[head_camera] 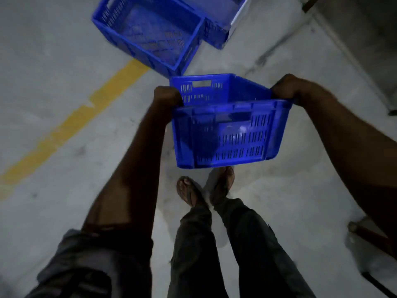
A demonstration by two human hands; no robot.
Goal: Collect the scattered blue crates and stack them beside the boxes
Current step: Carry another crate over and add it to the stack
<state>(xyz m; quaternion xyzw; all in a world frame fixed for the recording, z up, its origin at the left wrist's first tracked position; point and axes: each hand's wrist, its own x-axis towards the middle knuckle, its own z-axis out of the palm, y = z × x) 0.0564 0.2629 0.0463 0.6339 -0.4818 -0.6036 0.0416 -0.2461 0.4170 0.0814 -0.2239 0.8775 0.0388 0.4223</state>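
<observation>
I carry a blue slotted crate (pixel 229 134) in front of my legs, above the floor and tilted with its open top facing away from me. My left hand (pixel 166 95) grips its left rim and my right hand (pixel 287 87) grips its right rim. Ahead on the floor sits a second blue crate (pixel 148 33), open side up and holding nothing. A third blue crate (pixel 217 16) touches it at the back right, partly cut off by the top edge.
The floor is grey concrete with a yellow painted line (pixel 71 123) running diagonally on the left. A dark wall or structure (pixel 365 39) lines the right side. A reddish rod (pixel 369 233) lies low at the right. My sandalled feet (pixel 204 190) stand below the crate.
</observation>
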